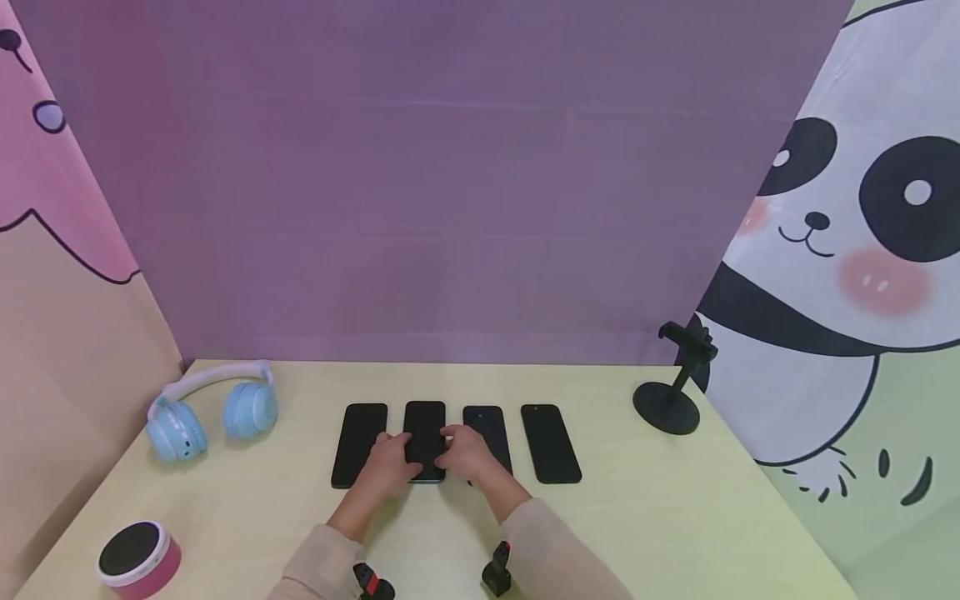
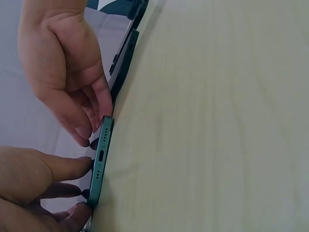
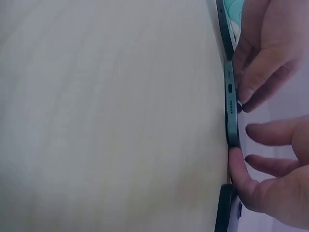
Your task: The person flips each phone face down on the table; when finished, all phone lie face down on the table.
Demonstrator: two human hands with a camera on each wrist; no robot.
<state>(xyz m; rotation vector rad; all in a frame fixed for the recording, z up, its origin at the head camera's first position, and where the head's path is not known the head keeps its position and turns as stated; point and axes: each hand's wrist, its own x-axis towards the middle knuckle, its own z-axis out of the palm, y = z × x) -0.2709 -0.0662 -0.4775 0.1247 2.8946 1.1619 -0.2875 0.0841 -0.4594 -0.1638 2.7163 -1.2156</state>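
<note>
The middle-left phone (image 1: 425, 422) lies flat on the table (image 1: 675, 517), between my hands. My left hand (image 1: 386, 465) touches its left edge, my right hand (image 1: 468, 457) its right — fingers loosely parted on both. Leftmost phone (image 1: 358, 437), middle-right phone (image 1: 486, 427) and rightmost phone (image 1: 551, 446) complete the row — headphones (image 1: 177, 431) left, black stand (image 1: 666, 408) right.

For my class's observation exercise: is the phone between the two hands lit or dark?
Dark: in the head view, the phone between the left hand and right hand shows a black face with no glow.
</note>
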